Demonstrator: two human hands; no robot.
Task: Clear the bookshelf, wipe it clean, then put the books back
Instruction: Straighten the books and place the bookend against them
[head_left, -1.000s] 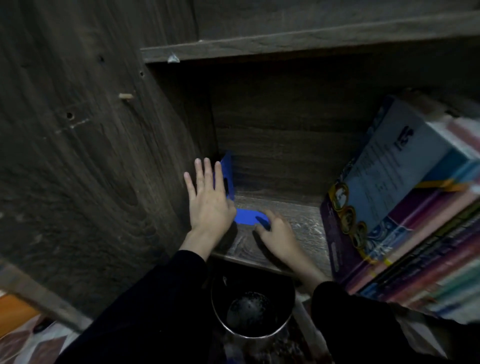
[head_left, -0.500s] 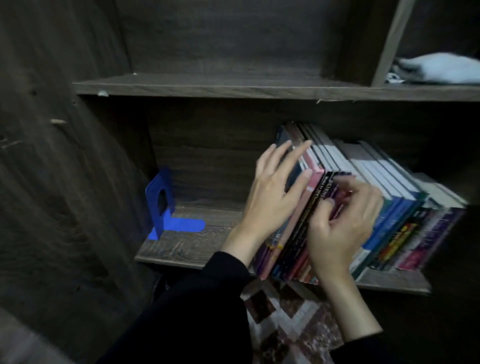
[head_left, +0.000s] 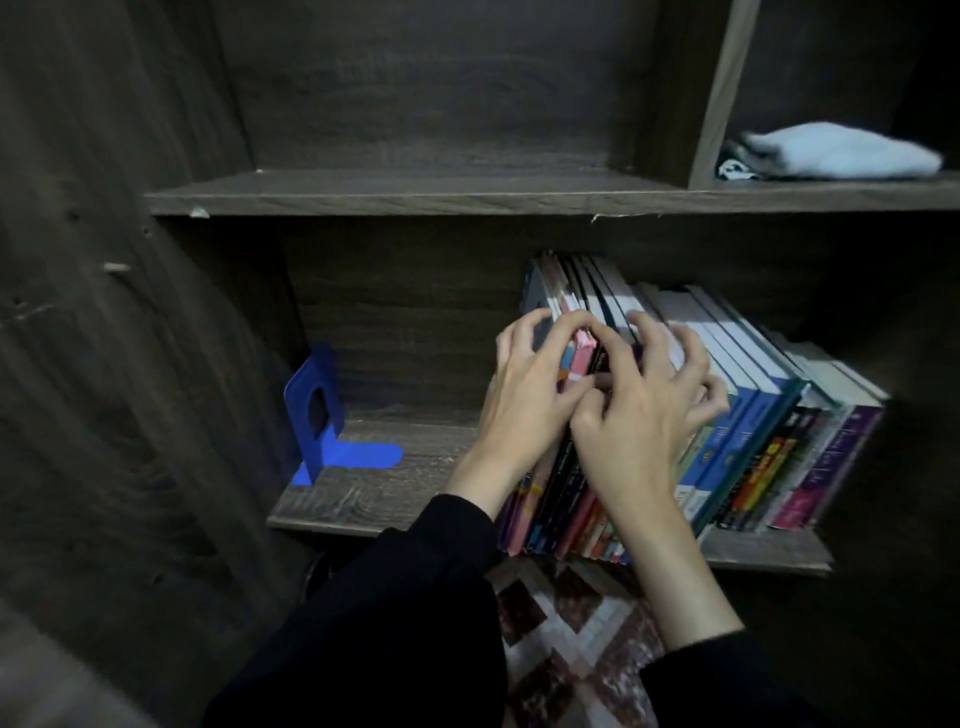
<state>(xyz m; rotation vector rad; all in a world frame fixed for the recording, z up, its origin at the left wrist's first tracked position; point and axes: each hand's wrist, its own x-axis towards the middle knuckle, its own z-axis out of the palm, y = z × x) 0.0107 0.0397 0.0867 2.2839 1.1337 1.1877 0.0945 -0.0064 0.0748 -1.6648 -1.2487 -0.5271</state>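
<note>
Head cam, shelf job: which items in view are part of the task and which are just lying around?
Job: row of books, gripped at the tops by left hand and right hand; lower shelf board; blue bookend at its left end.
Lying about: folded pale cloth in the upper right compartment, possibly the wipe; patterned rug below.

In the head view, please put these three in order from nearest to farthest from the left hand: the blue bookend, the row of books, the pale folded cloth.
1. Row of books: the left hand grips their tops.
2. Blue bookend: further left, same shelf.
3. Pale folded cloth: upper right compartment, one shelf higher.
</note>
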